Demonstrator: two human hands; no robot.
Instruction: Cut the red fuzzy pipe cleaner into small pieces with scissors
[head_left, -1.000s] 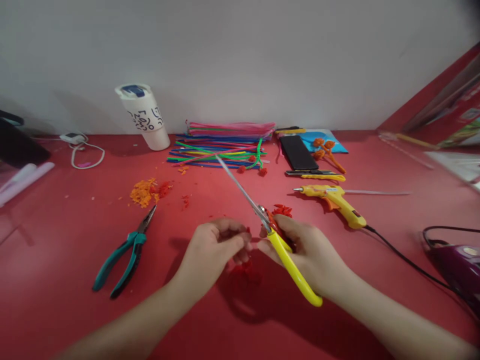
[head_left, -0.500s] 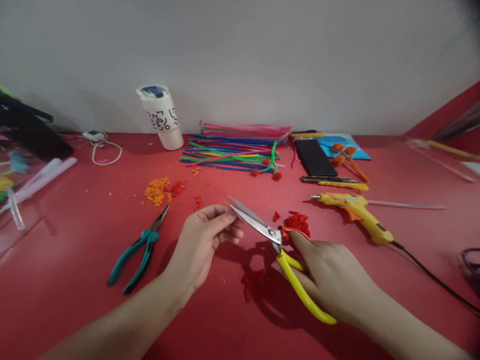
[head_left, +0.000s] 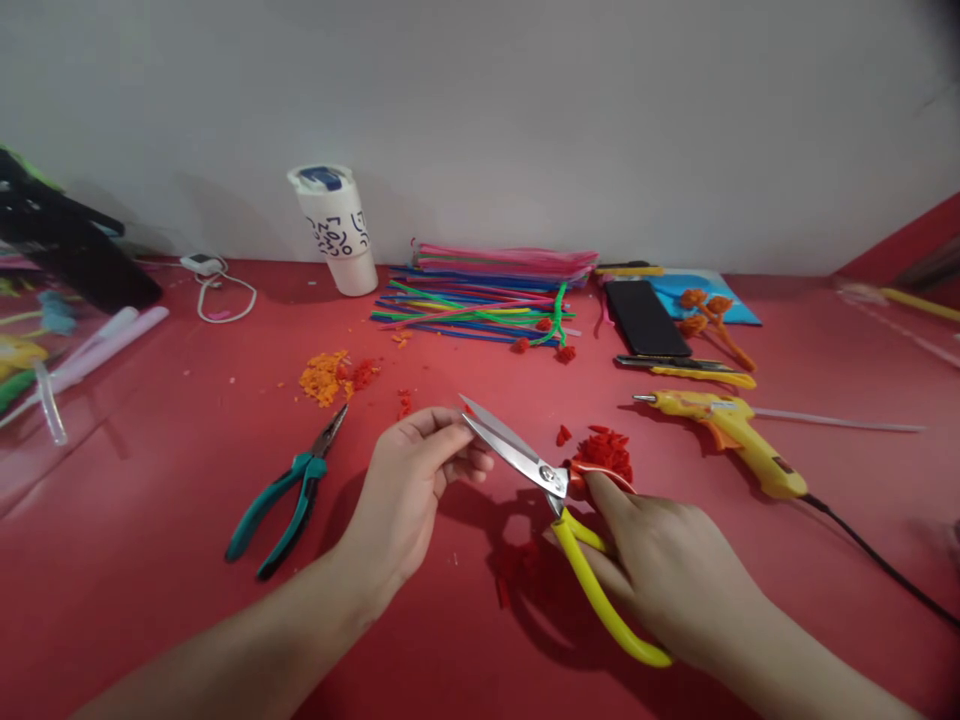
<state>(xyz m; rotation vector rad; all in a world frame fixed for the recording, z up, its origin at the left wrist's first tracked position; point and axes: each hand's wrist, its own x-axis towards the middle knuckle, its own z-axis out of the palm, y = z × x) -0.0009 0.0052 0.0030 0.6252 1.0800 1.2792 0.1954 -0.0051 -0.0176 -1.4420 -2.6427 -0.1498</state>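
Observation:
My right hand (head_left: 675,570) grips yellow-handled scissors (head_left: 555,500), blades slightly apart and pointing up-left. My left hand (head_left: 416,480) is pinched at the blade tips; whatever it holds is too small to make out. A small pile of red clippings (head_left: 604,450) lies just behind the scissors' pivot, and darker red bits (head_left: 517,570) rest on the red table (head_left: 150,600) between my hands.
Teal pliers (head_left: 289,495) lie left of my left hand. Orange and red scraps (head_left: 330,375), a white tumbler (head_left: 337,230), a stack of coloured pipe cleaners (head_left: 487,295), a black phone (head_left: 645,315), a yellow cutter (head_left: 686,368) and a corded yellow glue gun (head_left: 727,425) lie behind.
The scissors swung down from pointing steeply away to lying low toward my left hand. My left hand opened from a fist into a pinch at the blade tips. The view shifted left.

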